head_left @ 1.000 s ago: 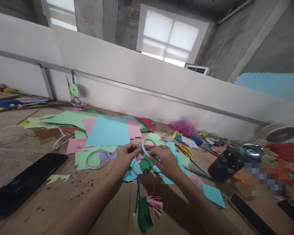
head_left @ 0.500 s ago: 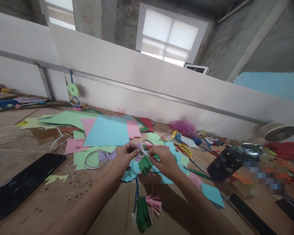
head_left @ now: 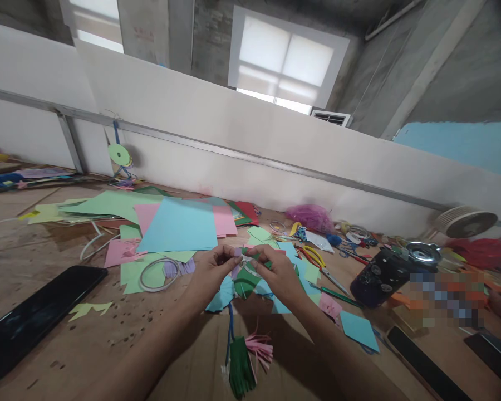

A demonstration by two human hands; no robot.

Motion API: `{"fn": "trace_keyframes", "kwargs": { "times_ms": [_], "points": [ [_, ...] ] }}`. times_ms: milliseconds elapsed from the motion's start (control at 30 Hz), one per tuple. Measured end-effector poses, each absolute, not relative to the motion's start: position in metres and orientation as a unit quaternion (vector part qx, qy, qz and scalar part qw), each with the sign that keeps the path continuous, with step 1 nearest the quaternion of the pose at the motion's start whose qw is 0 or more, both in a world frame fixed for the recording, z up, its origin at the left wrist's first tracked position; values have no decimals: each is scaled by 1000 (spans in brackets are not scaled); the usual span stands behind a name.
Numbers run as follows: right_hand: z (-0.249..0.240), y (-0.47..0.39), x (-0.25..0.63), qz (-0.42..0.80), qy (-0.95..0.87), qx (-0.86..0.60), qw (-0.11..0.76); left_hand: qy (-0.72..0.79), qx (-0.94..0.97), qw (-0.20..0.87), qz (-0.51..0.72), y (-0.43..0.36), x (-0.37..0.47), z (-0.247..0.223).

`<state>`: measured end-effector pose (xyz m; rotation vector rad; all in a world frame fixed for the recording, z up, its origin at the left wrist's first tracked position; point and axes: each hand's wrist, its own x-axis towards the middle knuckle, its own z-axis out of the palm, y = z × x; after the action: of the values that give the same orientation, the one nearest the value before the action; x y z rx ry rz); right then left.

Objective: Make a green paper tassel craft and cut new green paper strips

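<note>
Pinched in my left hand (head_left: 214,268) is a narrow purple paper strip (head_left: 236,263). My right hand (head_left: 274,270) grips a thin white ring (head_left: 250,269) that looks like a roll of tape, its near edge close to my left thumb. Beneath the fingers are a pleated light-blue paper piece (head_left: 221,296) and a green paper piece (head_left: 244,283). A blue cord (head_left: 231,322) runs down from the pleated piece towards a green paper tassel (head_left: 241,365), with a pink tassel (head_left: 259,350) beside it. My fingers partly hide the strip and the ring.
Colored paper sheets (head_left: 179,225) lie beyond my hands. Another white ring (head_left: 145,281) and a black phone (head_left: 45,317) are at left. Yellow-handled scissors (head_left: 315,256), a green pen (head_left: 338,296), a dark tumbler (head_left: 373,281) and a small fan (head_left: 465,221) stand or lie right.
The white ring has tipped from upright to flatter and sunk lower between my hands. My fingertips have come closer together. The view has shifted slightly.
</note>
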<state>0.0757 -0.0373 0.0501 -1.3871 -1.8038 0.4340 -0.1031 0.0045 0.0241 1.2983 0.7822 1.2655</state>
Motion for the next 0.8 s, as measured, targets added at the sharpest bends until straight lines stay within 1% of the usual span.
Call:
{"fn": "trace_keyframes", "kwargs": {
  "times_ms": [200,300,500,667,800],
  "points": [
    [43,-34,76,277,-662,-502,484,305,585,547,516,1,-101,27],
    [41,-31,77,320,-632,-495,504,314,560,556,527,5,-101,22],
    [46,-29,78,354,-591,-487,536,355,498,580,538,10,-105,17],
    [50,-35,72,406,-572,-477,530,363,476,585,547,10,-105,20],
    [46,-39,69,382,-610,-489,493,374,466,560,574,9,-104,22]
  ]
}}
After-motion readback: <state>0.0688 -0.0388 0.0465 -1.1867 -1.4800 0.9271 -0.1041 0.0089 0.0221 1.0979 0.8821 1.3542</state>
